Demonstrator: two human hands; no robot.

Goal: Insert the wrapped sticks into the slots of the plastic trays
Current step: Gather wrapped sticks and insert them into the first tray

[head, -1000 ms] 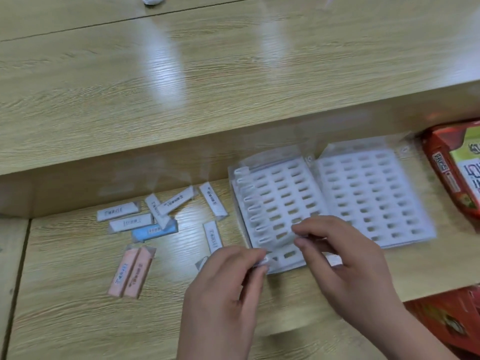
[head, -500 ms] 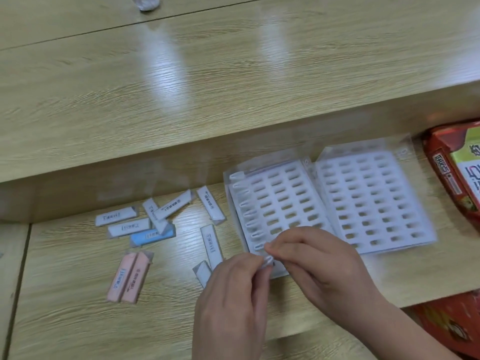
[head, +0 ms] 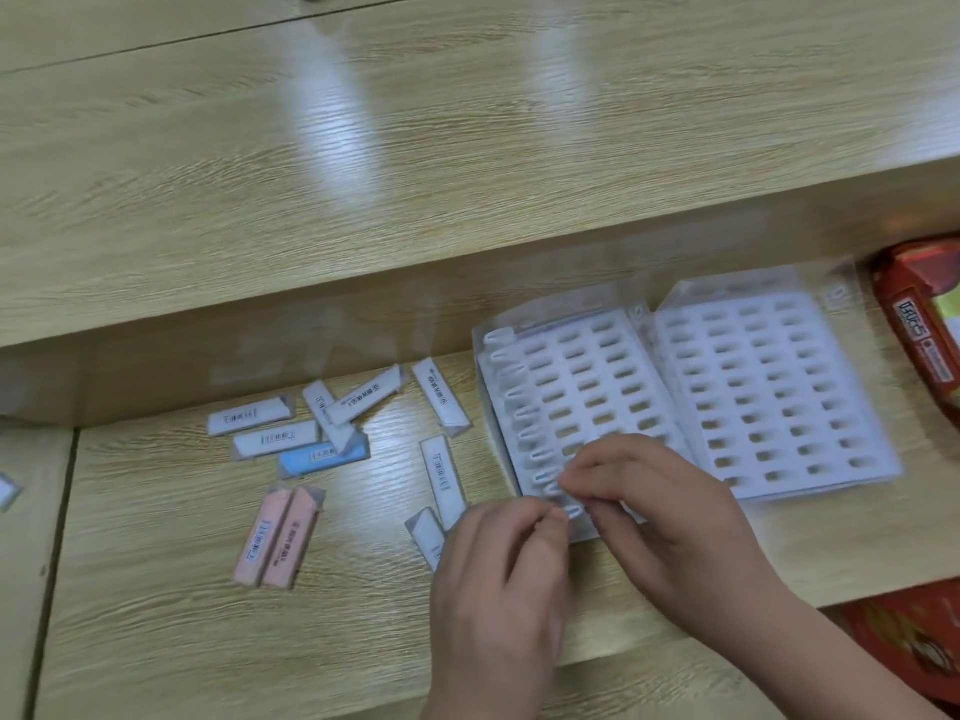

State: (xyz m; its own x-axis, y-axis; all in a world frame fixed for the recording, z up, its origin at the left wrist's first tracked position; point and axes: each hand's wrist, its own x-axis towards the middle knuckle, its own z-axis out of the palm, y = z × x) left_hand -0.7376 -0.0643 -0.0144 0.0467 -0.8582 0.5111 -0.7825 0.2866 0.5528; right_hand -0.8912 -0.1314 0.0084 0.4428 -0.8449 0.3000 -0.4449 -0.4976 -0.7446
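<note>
Both my grips, left hand [head: 498, 589] and right hand [head: 675, 532], pinch closed on what I take for a white stick [head: 574, 511]. It sits at the corner of the left tray [head: 597, 366] nearest the table [head: 156, 641] front edge. I should align it with the slot, push straight and keep the light tray steady.

Light wooden desk [head: 156, 641] under a glossy raised shelf [head: 467, 148].
</note>
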